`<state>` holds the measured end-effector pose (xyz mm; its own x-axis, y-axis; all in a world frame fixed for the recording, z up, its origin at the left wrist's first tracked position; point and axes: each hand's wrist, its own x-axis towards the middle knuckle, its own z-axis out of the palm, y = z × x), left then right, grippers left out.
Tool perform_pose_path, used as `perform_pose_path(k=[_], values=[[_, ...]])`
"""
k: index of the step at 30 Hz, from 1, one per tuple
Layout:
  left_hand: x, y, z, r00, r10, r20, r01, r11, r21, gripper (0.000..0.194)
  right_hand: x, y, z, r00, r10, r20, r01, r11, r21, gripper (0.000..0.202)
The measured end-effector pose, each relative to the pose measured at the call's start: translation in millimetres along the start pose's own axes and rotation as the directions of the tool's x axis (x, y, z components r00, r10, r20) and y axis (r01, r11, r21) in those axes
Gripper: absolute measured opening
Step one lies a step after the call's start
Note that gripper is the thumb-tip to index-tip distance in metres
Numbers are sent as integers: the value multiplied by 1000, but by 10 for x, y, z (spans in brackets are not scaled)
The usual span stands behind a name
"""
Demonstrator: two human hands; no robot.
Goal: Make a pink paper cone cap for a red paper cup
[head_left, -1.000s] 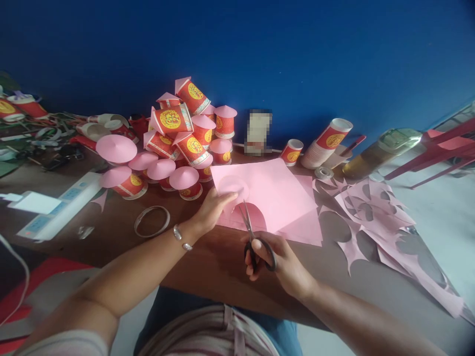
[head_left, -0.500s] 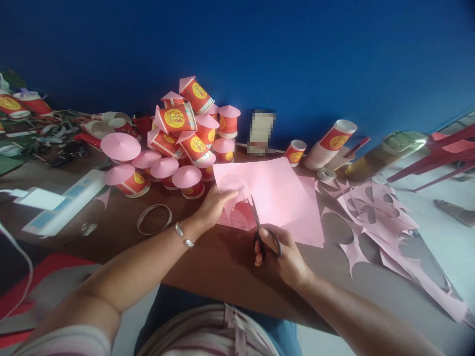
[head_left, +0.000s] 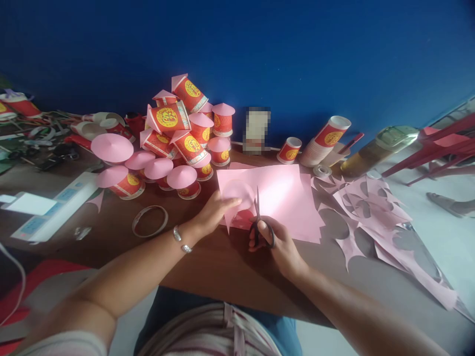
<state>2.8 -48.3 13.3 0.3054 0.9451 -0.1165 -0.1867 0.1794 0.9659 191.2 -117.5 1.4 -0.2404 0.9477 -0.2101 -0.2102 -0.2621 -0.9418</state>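
My left hand is closed on the left side of a pink paper sheet, its thumb lying on top. A round, partly cut shape shows in the sheet beside that thumb. Through the handles of black-handled scissors go the fingers of my right hand. The scissor blades point away from me and meet the sheet just right of the curved cut. Beneath the held sheet lie more pink sheets on the brown table.
Red paper cups with pink cone tops are piled at the back left. A tape roll and a power strip lie left. Rightward are pink offcuts, a stack of cups and a bottle.
The held sheet has shifted right and turned slightly, with my left hand still on it. The scissors remain in my right hand at the curved cut. The whole view has moved a little.
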Motion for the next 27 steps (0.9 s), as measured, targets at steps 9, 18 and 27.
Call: perform_pose_path(k=[9,18,27], values=[[-30,12,17,985,-44,167,51,998,-38,28,20,6,0,999,-30,-12,29,995,-91,53],[-59,39,33,979,-39,200,42,999,-11,26,46,48,-28,998,-43,-40,37,989,-146,55],[-74,71,51,975,-8,224,3,1000,23,27,54,113,-50,997,-72,-23,68,985,-157,52]])
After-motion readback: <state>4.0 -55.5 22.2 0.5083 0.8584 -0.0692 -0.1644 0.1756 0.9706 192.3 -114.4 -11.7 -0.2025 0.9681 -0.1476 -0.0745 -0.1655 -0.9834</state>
